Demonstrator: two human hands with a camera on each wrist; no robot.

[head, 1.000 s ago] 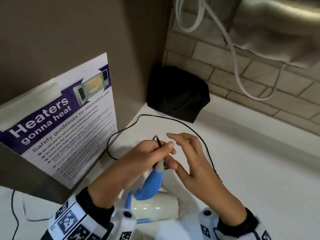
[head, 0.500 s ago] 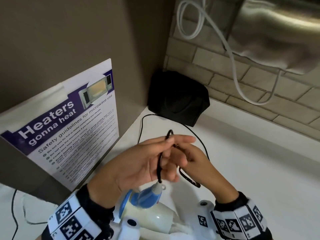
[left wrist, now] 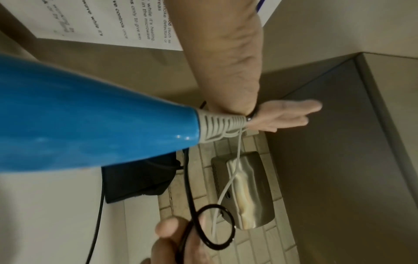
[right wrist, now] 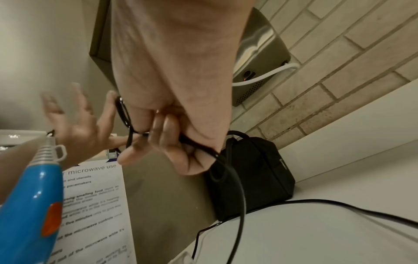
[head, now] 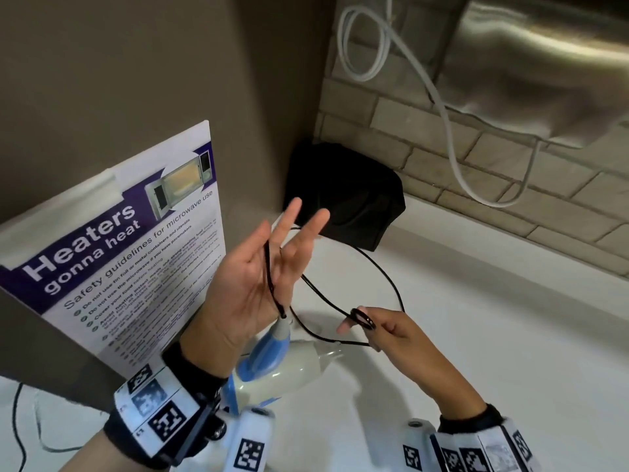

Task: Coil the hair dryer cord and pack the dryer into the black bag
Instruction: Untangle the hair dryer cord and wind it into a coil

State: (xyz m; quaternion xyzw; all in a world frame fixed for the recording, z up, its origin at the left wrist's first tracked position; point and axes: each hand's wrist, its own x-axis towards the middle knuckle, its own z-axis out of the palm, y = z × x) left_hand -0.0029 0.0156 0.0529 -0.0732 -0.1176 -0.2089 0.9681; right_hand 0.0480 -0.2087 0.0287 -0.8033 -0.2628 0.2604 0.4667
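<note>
Leftmost, a microwave safety poster (head: 129,253) on the wall. Beside it, left hand (head: 252,281) raised, fingers (head: 289,212) spread straight, cord (head: 384,274) across the palm. Below, blue-and-white hair dryer (head: 272,369) over the white table (head: 476,335). Further right, right hand (head: 391,332) pinching a small cord loop. Behind, black bag (head: 343,195) in the corner.

The head camera is looking forward and down from above at a white counter (head: 476,335) in a corner. The left wrist camera is sitting very near the hair dryer's blue handle (left wrist: 90,114), facing along it toward the tiled wall. The right wrist camera is looking from low along the hand toward the same corner. All three are taking in the black bag (head: 343,195), the steel wall unit (head: 544,63) and the microwave poster (head: 136,253).
</note>
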